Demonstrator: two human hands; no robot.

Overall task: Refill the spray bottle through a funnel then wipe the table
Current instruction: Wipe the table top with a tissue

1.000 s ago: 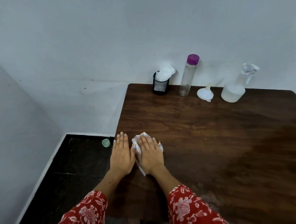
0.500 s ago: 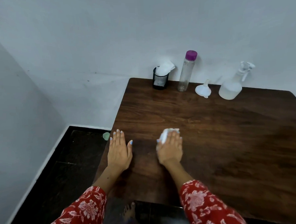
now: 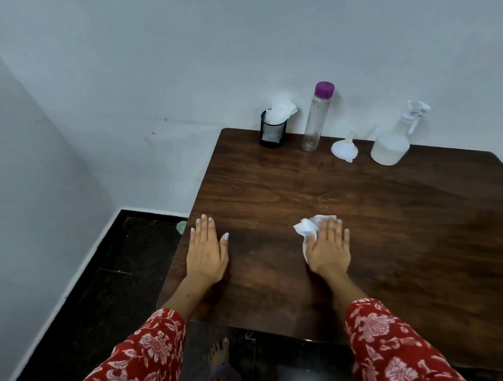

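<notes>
The right hand (image 3: pixel 329 249) has slid away from the left hand (image 3: pixel 207 252) since a second ago, when the two lay side by side at the counter's left edge; now they sit well apart, and the crumpled white tissue (image 3: pixel 307 228) has travelled with the right hand toward the middle of the counter (image 3: pixel 422 239). That reads to me as a wiping stroke under way, so the refill part looks done and the wipe is what remains.

Going from the left of the counter: the left hand rests flat, fingers straight and together, palm down near the left edge, holding nothing. To its right, the right hand presses the tissue onto the wood with straight fingers, the paper poking out beyond its thumb side and fingertips.

Along the far edge of the counter, against the wall, stand a black mesh cup (image 3: pixel 273 132) stuffed with more tissues, then a clear bottle with a purple cap (image 3: pixel 316 120), then the white funnel (image 3: pixel 345 150) lying off the bottle, spout upward, and last the spray bottle (image 3: pixel 392 145), upright with its trigger head on. All four sit well behind the hands, so nothing blocks a sweep to the right; only a pass along the back edge would meet them.

On the floor just left of the counter lies a small green cap (image 3: pixel 182 226).
</notes>
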